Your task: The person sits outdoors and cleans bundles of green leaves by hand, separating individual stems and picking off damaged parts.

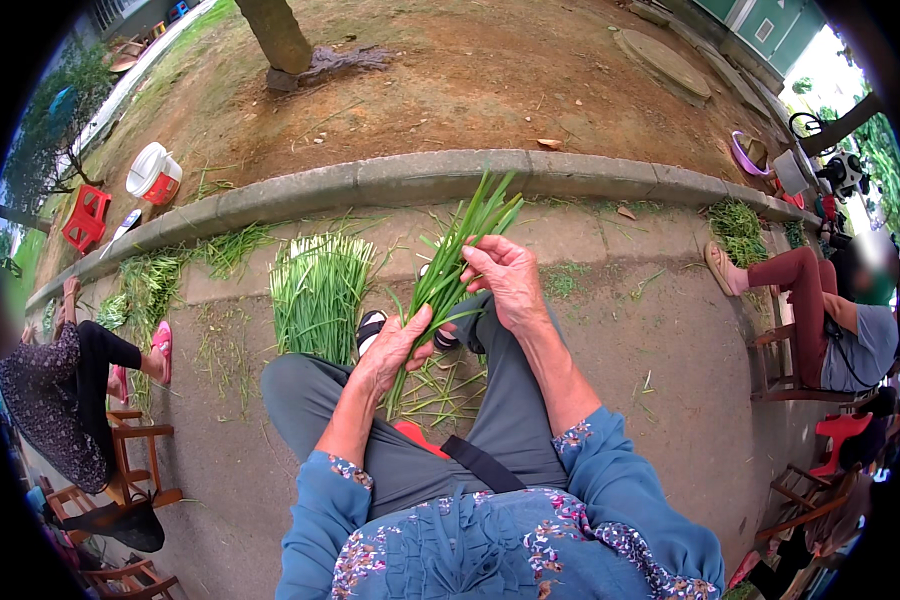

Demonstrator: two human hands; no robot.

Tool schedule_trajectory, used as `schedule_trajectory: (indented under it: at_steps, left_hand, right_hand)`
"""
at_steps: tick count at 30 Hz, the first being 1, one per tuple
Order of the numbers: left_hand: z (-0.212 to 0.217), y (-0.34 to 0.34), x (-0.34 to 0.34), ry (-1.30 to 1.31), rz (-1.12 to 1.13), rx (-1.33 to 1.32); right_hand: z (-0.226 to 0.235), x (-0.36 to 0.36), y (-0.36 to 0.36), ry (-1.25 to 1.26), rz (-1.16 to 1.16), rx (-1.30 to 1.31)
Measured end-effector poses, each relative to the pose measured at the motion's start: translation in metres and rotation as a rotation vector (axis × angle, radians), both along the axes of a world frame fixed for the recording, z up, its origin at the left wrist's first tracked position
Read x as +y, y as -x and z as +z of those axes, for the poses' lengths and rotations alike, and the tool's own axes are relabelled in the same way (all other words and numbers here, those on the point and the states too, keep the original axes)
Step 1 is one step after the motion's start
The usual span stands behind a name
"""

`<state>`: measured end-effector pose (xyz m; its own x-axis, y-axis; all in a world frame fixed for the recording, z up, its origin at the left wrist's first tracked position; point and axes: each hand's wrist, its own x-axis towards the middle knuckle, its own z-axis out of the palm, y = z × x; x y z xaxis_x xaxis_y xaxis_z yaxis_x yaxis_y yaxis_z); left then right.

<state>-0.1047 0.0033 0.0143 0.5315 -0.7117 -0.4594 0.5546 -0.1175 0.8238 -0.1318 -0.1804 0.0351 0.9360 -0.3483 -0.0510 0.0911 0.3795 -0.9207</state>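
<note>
A loose bunch of long green chives (452, 268) slants up and away in front of my lap. My left hand (398, 345) is closed around its lower part. Higher up, the thumb and fingers of my right hand (510, 283) pinch at the right side of the bunch; exactly which stalks they hold is hard to make out. On the ground to the left lies a thick, neatly lined pile of chives (320, 300), pale ends pointing away from me. Loose trimmings (445, 395) are scattered between my feet.
A concrete kerb (440, 178) curves across in front, with bare soil beyond. At left are a seated person (60, 400), a white-and-red bucket (155, 172) and a red stool (87, 217). Another person (850, 340) sits at right, near a heap of greens (737, 230).
</note>
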Motion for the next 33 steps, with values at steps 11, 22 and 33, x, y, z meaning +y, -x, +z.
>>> schedule_trajectory:
  at_steps: [11,22,33]
  left_hand:
    - [0.0009,0.0015,-0.0005,0.040,0.009,0.053]
    - [0.0008,0.0016,0.0001,0.043,0.004,0.064]
    - [0.0002,0.0017,-0.0005,0.038,0.000,0.093]
  right_hand:
    - [-0.0003,0.0055,-0.0022,-0.074,-0.117,0.012]
    - [-0.0052,0.0072,-0.0030,-0.088,-0.136,-0.025]
    - [-0.0070,0.0087,-0.0045,-0.018,-0.180,0.015]
